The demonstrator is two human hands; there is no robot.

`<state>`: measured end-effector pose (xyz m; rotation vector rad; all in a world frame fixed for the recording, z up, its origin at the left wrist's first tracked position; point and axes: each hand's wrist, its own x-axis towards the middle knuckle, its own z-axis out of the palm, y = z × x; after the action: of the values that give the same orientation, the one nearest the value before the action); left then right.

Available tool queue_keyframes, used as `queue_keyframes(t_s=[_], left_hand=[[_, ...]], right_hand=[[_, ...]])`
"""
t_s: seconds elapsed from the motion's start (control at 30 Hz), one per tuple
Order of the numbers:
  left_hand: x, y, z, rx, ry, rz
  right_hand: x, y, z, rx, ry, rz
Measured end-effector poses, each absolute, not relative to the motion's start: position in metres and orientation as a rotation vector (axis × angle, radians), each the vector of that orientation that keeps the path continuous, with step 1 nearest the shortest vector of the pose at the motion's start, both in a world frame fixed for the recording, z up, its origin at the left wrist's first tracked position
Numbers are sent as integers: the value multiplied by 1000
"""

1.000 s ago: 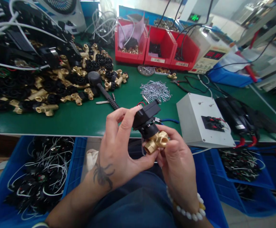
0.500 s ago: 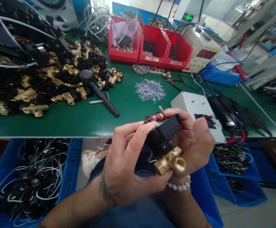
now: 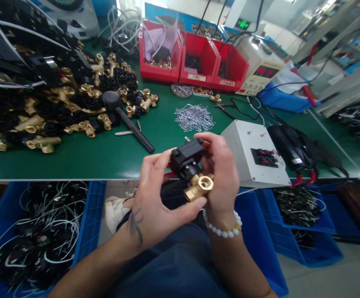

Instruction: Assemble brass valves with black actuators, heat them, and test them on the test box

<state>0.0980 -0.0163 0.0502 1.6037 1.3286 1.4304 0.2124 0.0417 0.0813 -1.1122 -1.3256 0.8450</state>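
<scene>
Between my two hands, above my lap at the table's front edge, is a motorized valve (image 3: 188,159): a black housing on top of a brass threaded body (image 3: 200,188). My left hand (image 3: 155,194) grips it from the left, its thumb under the brass and its fingers along the black housing. From the right, my right hand (image 3: 222,169) is closed around the housing and brass side; some of its fingers are hidden behind the valve. A small metal tip shows just beyond the housing. What lies on the housing's far side is hidden.
On the green table (image 3: 105,163) lie a black mallet (image 3: 127,120), a heap of metal clips (image 3: 194,117) and many brass valve bodies (image 3: 87,128). Behind stand red bins (image 3: 197,76). A white switch box (image 3: 254,155) is right; blue crates (image 3: 90,223) of wired parts stand below.
Both hands have moved left and slightly up with the valve. The valve has turned, so the red wires and metal parts on the housing's far side no longer show.
</scene>
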Motion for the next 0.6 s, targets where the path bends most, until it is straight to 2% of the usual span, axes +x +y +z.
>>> queue_keyframes(t_s=[0.07,0.13,0.27,0.37,0.6], left_hand=[[94,-10,38,1458,1329,1465],[90,-6,29,1368,1370,1485],[85,-3,23,1354,1424,1410],[86,-3,25,1425,1462,1332],[92,-1,22,1507,1512,1178]], right_hand=[[218,50,79,-1113,-1288,703],[228,53,83,-1024,-1171,769],[241,41,101,-866,-1016,1362],[240,29,112,-825,-946,1599],[232,19,118,-740,-915,1593]])
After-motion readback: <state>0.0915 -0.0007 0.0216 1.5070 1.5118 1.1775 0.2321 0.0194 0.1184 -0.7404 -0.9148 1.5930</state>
